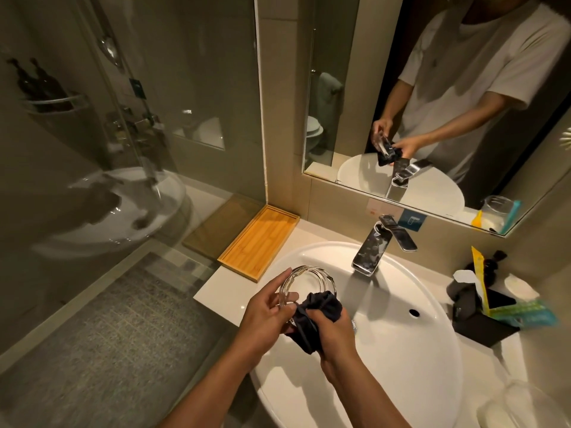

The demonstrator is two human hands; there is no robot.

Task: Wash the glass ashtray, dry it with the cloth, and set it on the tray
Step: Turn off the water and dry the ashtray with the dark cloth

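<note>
Glass ashtray (306,284) stands tilted over the sink (401,350), its rim gripped by the left hand (265,313); the right hand (332,330), just beside, clutches the dark cloth (315,316) pressed against it.

Tray (259,240) sits left of sink (401,350), seemingly behind ashtray (306,278).
</note>
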